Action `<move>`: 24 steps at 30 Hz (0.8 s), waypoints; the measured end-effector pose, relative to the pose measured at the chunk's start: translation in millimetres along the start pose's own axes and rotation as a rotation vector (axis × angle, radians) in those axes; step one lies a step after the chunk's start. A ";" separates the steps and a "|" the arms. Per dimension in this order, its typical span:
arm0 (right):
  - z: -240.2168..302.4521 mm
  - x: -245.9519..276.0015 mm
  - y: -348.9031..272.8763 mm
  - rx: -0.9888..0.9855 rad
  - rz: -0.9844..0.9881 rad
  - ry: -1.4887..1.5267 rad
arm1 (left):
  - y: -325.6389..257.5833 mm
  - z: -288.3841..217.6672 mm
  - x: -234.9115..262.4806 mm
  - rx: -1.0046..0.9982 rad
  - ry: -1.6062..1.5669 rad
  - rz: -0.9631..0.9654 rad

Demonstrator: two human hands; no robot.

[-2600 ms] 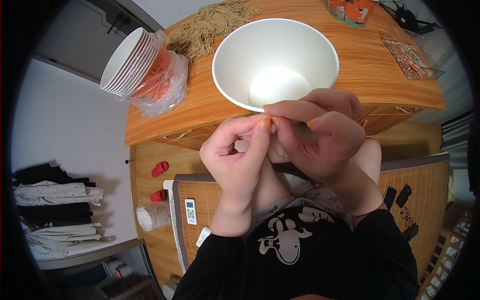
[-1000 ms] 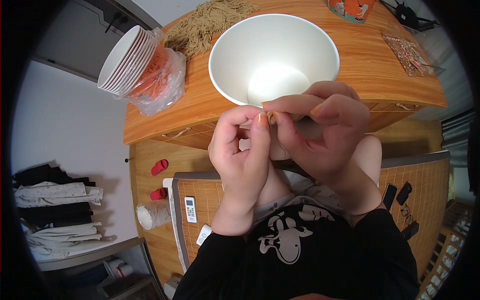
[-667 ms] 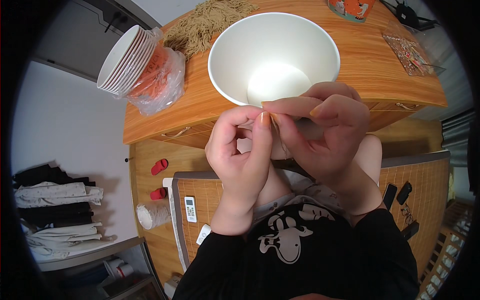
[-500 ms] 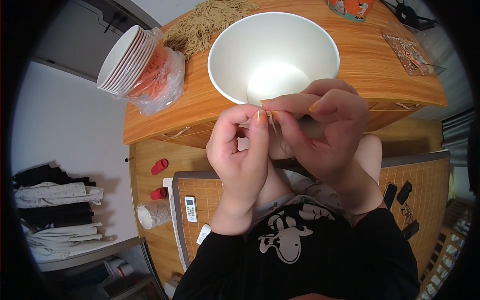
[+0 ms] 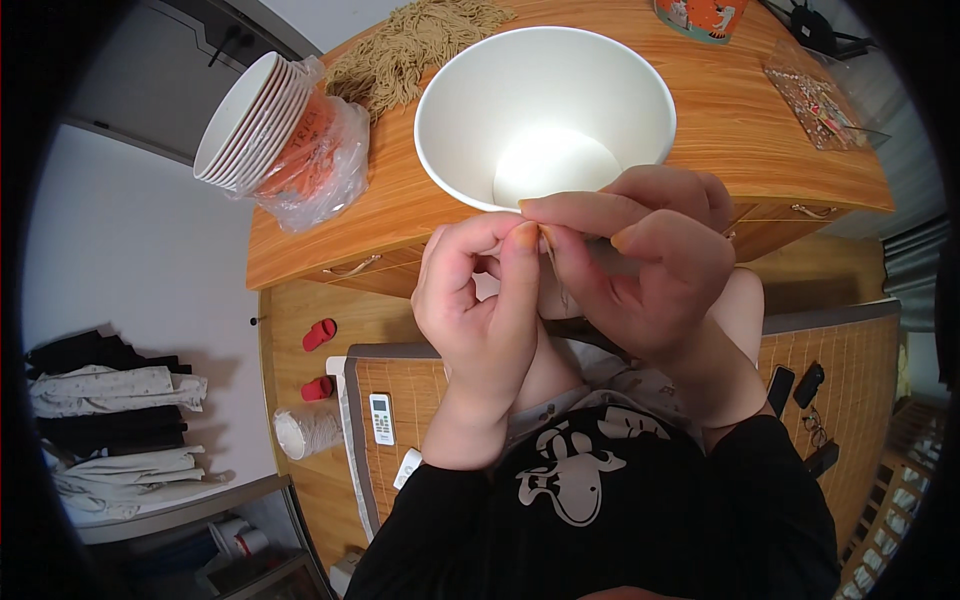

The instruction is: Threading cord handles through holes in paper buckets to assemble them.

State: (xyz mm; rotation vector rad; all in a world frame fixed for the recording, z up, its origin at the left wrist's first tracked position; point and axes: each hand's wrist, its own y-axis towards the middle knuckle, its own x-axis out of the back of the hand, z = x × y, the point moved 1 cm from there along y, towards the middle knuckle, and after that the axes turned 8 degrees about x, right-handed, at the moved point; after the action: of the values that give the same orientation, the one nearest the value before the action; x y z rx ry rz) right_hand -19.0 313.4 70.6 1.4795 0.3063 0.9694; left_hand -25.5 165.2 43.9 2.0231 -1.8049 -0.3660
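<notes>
Barely anything has shifted since the earlier frames: both hands stay at the near rim of the large white paper bowl (image 5: 545, 110) on the wooden worktop (image 5: 740, 130). Left hand (image 5: 480, 300) and right hand (image 5: 640, 270) fingers pinch shut on a thin pale brown strand (image 5: 553, 268) between them. It looks light, limp and easily snapped, best gripped near its ends.

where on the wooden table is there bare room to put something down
Bare wood lies right of the big white paper bowl, up to the clear tray of small bits. A smaller strip runs along the front edge below the bagged stack of bowls. The far left is crowded with dry noodles.
</notes>
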 end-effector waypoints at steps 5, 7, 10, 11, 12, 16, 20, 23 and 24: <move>2.8 -1.0 -1.7 0.003 0.027 -0.075 | 0.8 3.8 -0.2 -0.016 0.078 -0.039; 3.5 -2.3 -1.5 0.028 -0.023 -0.104 | 0.9 2.4 0.1 -0.008 0.060 -0.041; 2.3 -1.4 -0.3 0.022 -0.043 -0.089 | 1.6 0.6 -2.0 -0.015 0.034 -0.030; 1.0 -1.4 -0.5 0.021 -0.041 -0.092 | 1.7 0.5 -3.2 -0.031 0.029 -0.020; -0.1 -1.9 0.3 0.002 -0.049 -0.052 | 1.7 0.3 -2.8 -0.031 0.031 -0.022; -5.6 -3.0 4.0 -0.027 -0.069 0.090 | 2.7 -0.3 0.4 -0.079 0.007 -0.015; -9.3 -1.4 3.2 -0.029 -0.063 0.160 | 5.4 0.3 -2.3 -0.091 0.090 -0.010; -11.2 -1.5 1.0 -0.035 -0.073 0.238 | 6.3 -4.3 -5.5 -0.041 0.071 0.010; -9.1 0.5 4.0 -0.035 -0.060 0.221 | 7.2 -6.9 -4.8 -0.042 0.061 0.023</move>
State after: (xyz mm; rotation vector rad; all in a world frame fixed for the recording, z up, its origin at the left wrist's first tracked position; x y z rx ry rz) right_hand -26.6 319.3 73.2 1.3260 0.4879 1.0865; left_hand -29.5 170.3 52.9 1.9622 -1.7670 -0.3296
